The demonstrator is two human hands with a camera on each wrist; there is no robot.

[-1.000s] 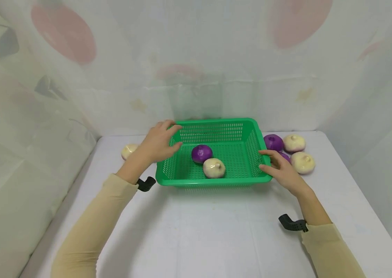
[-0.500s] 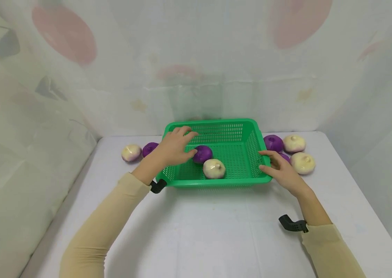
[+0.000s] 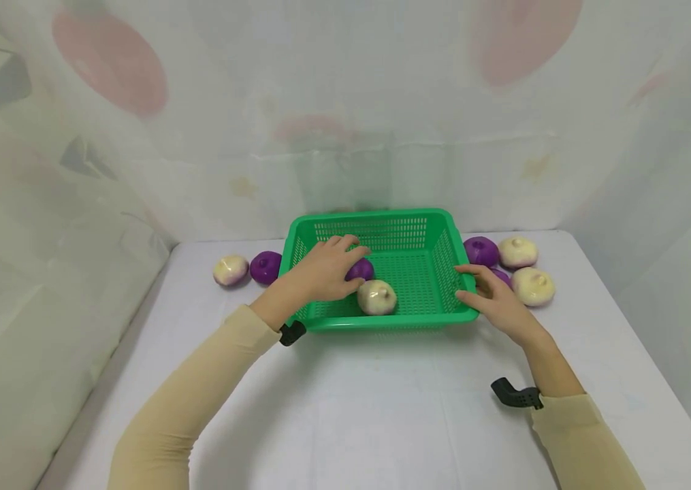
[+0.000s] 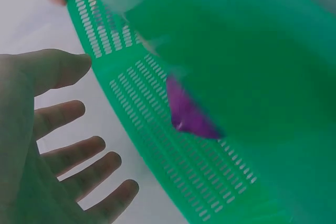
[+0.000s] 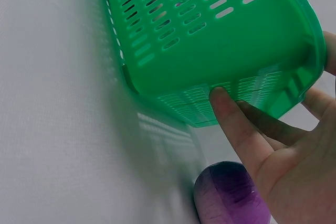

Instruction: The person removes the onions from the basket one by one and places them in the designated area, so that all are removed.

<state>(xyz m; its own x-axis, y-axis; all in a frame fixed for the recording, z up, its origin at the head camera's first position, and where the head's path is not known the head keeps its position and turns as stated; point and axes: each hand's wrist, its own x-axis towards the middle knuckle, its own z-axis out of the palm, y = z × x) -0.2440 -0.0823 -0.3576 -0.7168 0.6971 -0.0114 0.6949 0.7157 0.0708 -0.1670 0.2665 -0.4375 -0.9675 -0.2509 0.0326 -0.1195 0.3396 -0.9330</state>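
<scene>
A green plastic basket (image 3: 345, 324) stands on the white table. Inside it lie a glossy purple onion-like vegetable (image 3: 360, 269) and a cream turnip-like one (image 3: 376, 299), touching or nearly so. My left hand (image 3: 325, 272) reaches over the basket's left side, fingers apart, thumb and fingertips close around the purple vegetable and partly covering it; contact cannot be made out. In the left wrist view the fingers (image 4: 86, 174) are spread, with nothing between them. At the basket's right end my right hand (image 3: 500, 303) holds the rim, thumb (image 5: 231, 116) against the outer wall in the right wrist view.
Left of the basket sit another cream vegetable (image 3: 231, 270) and a purple one (image 3: 265, 267). Several more, purple (image 3: 481, 251) and cream (image 3: 534, 286), cluster to its right beside my right hand. A patterned white curtain (image 3: 345, 177) hangs behind the table.
My left hand has moved right, from the basket's left rim to over the purple vegetable inside, lowering slightly. The right hand and the basket have stayed put.
</scene>
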